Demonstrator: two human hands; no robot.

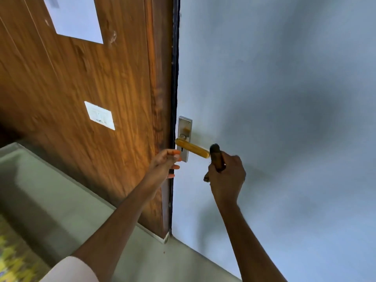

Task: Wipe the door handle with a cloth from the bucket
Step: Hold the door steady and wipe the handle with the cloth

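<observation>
An amber lever door handle (pixel 192 151) juts from a silver backplate (pixel 184 127) on the pale blue door. My right hand (pixel 225 176) is closed around a dark brown cloth (pixel 216 156), whose top touches the free end of the handle. My left hand (pixel 166 162) rests at the door's edge just left of the backplate, fingers curled toward the edge, holding nothing that I can see. No bucket appears in this view.
A wooden panel (pixel 91 78) with a white paper sheet (pixel 75 17) and a small label (pixel 99 115) fills the left side. Grey floor (pixel 61 190) lies below, with a yellow patterned item (pixel 12 255) at the lower left corner.
</observation>
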